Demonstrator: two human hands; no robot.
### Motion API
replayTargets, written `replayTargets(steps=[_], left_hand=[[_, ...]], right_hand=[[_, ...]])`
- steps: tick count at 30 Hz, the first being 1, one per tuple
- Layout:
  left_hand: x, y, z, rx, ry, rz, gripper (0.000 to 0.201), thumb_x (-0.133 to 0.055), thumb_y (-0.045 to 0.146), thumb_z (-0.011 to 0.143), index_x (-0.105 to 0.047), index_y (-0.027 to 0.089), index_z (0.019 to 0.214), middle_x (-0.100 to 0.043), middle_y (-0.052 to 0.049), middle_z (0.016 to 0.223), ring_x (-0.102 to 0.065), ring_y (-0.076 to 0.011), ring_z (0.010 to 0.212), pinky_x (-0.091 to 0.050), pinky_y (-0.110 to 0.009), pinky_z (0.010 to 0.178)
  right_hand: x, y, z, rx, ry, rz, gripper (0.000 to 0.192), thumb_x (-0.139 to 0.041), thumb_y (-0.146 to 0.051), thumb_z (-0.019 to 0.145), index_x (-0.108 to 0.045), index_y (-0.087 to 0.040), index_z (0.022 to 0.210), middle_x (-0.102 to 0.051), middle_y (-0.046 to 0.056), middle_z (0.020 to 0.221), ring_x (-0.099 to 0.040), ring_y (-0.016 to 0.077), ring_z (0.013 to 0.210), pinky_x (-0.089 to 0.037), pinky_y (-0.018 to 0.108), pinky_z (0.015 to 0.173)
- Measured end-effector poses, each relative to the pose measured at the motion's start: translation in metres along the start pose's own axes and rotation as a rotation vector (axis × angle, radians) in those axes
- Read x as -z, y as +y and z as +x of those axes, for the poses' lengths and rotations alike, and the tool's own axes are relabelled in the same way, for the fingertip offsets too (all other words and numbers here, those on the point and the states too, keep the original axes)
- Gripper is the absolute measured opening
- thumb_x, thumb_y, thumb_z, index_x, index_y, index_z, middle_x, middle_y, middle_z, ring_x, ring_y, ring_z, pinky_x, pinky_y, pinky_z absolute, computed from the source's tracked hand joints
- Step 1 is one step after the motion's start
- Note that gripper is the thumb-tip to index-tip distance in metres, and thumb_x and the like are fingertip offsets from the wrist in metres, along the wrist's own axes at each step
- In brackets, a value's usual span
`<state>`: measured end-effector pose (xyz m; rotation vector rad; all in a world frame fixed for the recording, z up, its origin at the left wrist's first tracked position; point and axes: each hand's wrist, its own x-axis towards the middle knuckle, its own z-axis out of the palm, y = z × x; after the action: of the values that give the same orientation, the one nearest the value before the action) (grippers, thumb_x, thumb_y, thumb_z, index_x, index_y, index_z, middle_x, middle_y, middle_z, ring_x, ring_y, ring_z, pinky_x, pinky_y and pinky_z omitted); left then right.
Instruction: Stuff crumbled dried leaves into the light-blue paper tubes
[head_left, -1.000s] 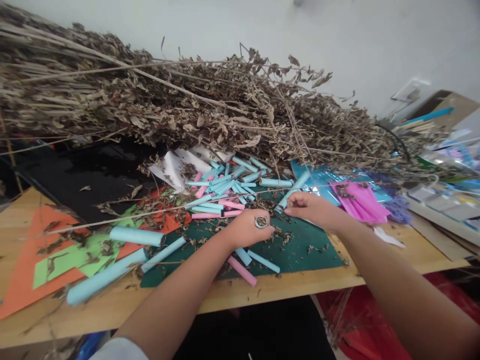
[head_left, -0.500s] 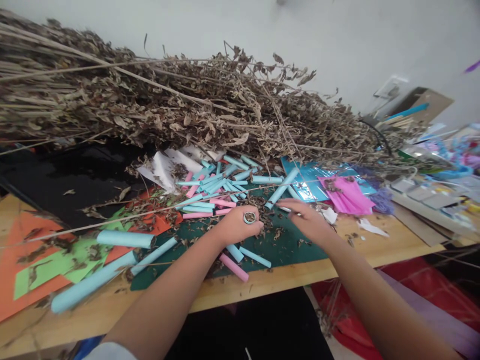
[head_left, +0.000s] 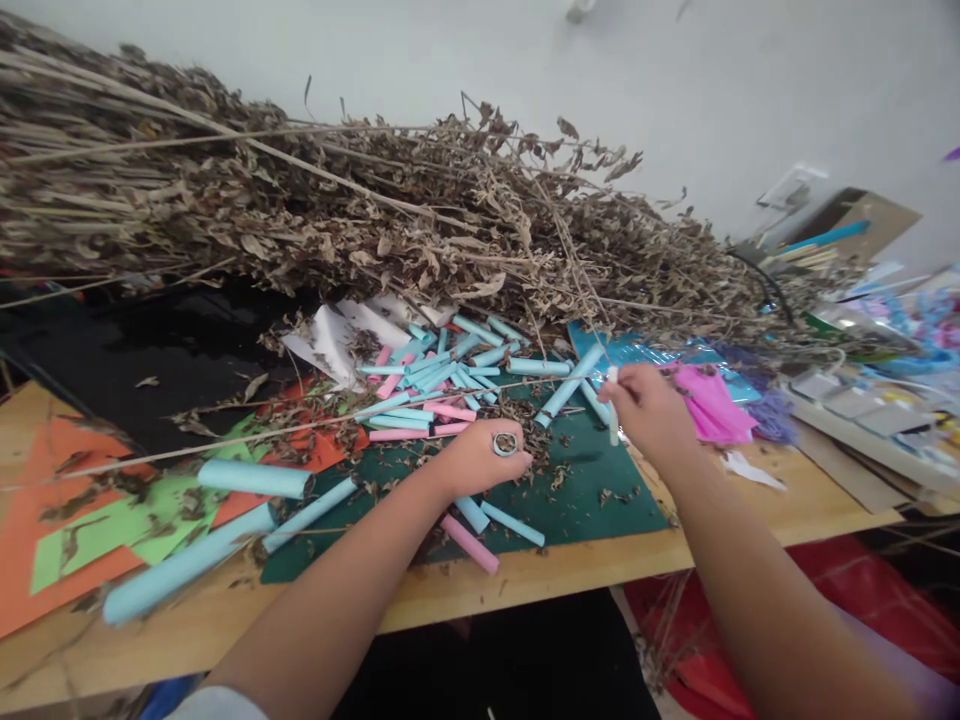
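My left hand [head_left: 480, 458] rests fisted on the green cutting mat [head_left: 600, 490], with a small ring-shaped roll [head_left: 505, 443] held at its thumb side. A long thin dry stem [head_left: 300, 425] runs from the left toward this hand. My right hand [head_left: 651, 412] hovers just above the mat's right part, closed on a short white strip [head_left: 613, 405] that stands nearly upright. Several rolled paper tubes, light blue [head_left: 450, 375] and pink [head_left: 469, 543], lie around and beyond both hands among dry leaf crumbs.
A big heap of dried leafy branches [head_left: 337, 210] covers the back of the wooden table [head_left: 525, 575]. Orange and green paper sheets [head_left: 67, 520] and long blue tubes [head_left: 255, 478] lie left. Pink and blue foil sheets [head_left: 712, 400] and cluttered trays [head_left: 862, 400] lie right.
My right hand dipped to the mat's right edge, then came back up and left closed on the white strip. My left hand stayed put.
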<state>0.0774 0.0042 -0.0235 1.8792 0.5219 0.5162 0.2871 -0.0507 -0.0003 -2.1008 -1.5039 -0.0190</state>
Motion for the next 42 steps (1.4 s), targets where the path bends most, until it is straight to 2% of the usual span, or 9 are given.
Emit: replayTargets(steps=[2,4,5,8,13,17,26,34,42], left_hand=[[0.000,0.000,0.000,0.005,0.009,0.005,0.018,-0.048,0.020,0.064,-0.037,0.016,0.051,-0.035,0.006,0.050,-0.035,-0.0064,0.049,-0.029,-0.018,0.048],[0.000,0.001,0.000,0.011,0.019,0.006,0.018,-0.048,0.020,0.063,-0.036,0.016,0.050,-0.035,0.006,0.050,-0.034,-0.0062,0.049,-0.028,-0.018,0.047],[-0.001,0.001,0.000,0.013,0.018,0.006,0.017,-0.048,0.020,0.063,-0.037,0.016,0.051,-0.035,0.006,0.050,-0.034,-0.0062,0.049,-0.028,-0.018,0.047],[-0.001,0.001,0.000,0.025,0.008,-0.003,0.015,-0.048,0.020,0.063,-0.039,0.015,0.053,-0.036,0.006,0.050,-0.035,-0.0062,0.049,-0.029,-0.018,0.047],[-0.001,0.000,-0.001,0.029,0.017,-0.061,0.013,-0.048,0.020,0.063,-0.039,0.015,0.054,-0.037,0.006,0.049,-0.034,-0.0055,0.046,-0.029,-0.017,0.045],[-0.002,-0.003,0.000,0.004,-0.008,-0.084,0.014,-0.046,0.019,0.063,-0.037,0.015,0.053,-0.036,0.006,0.049,-0.033,-0.0053,0.046,-0.028,-0.017,0.044],[-0.004,-0.008,0.001,-0.033,-0.014,-0.093,0.006,-0.045,0.016,0.063,-0.042,0.014,0.058,-0.037,0.005,0.051,-0.033,-0.0061,0.049,-0.031,-0.018,0.047],[-0.003,-0.005,0.001,-0.054,-0.036,-0.068,0.010,-0.044,0.017,0.064,-0.040,0.015,0.055,-0.035,0.005,0.051,-0.032,-0.0060,0.048,-0.029,-0.018,0.046],[-0.003,-0.006,0.001,-0.064,-0.026,0.013,0.005,-0.045,0.017,0.064,-0.047,0.013,0.062,-0.043,0.003,0.056,-0.038,-0.0077,0.053,-0.035,-0.019,0.053]], right_hand=[[0.007,-0.026,-0.001,-0.007,0.230,0.443,0.011,-0.045,-0.025,0.072,-0.037,-0.023,0.080,-0.049,-0.002,0.063,-0.047,0.0127,0.053,-0.036,0.027,0.053],[0.014,-0.058,-0.005,0.052,0.339,0.963,0.013,-0.048,-0.025,0.071,-0.035,-0.024,0.074,-0.039,-0.006,0.055,-0.041,0.0095,0.044,-0.033,0.023,0.045],[0.017,-0.073,-0.007,0.077,0.323,1.189,0.014,-0.049,-0.028,0.070,-0.035,-0.024,0.071,-0.034,-0.008,0.050,-0.034,0.0078,0.038,-0.028,0.020,0.039],[0.031,-0.112,-0.014,0.185,0.035,1.510,0.034,-0.038,-0.048,0.075,-0.033,-0.021,0.056,-0.025,-0.007,0.042,-0.022,0.0061,0.031,-0.019,0.018,0.031],[0.052,-0.137,-0.018,0.354,-0.151,1.537,0.045,-0.046,-0.046,0.072,-0.024,-0.018,0.045,-0.019,-0.006,0.038,-0.021,0.0057,0.032,-0.022,0.021,0.033],[0.051,-0.143,-0.023,0.357,-0.154,1.524,0.044,-0.043,-0.042,0.075,-0.024,-0.017,0.045,-0.019,-0.005,0.039,-0.021,0.0062,0.034,-0.021,0.022,0.034],[0.017,-0.151,-0.020,0.268,-0.135,1.597,0.040,-0.042,-0.041,0.076,-0.029,-0.019,0.045,-0.018,-0.006,0.041,-0.020,0.0058,0.033,-0.013,0.021,0.031],[0.015,-0.153,-0.011,0.205,-0.229,1.577,0.040,-0.044,-0.043,0.075,-0.032,-0.019,0.046,-0.023,-0.007,0.039,-0.017,0.0046,0.032,-0.012,0.019,0.030],[0.022,-0.147,-0.023,0.248,-0.184,1.602,0.040,-0.044,-0.036,0.076,-0.028,-0.018,0.043,-0.019,-0.006,0.039,-0.019,0.0057,0.034,-0.014,0.022,0.033]])
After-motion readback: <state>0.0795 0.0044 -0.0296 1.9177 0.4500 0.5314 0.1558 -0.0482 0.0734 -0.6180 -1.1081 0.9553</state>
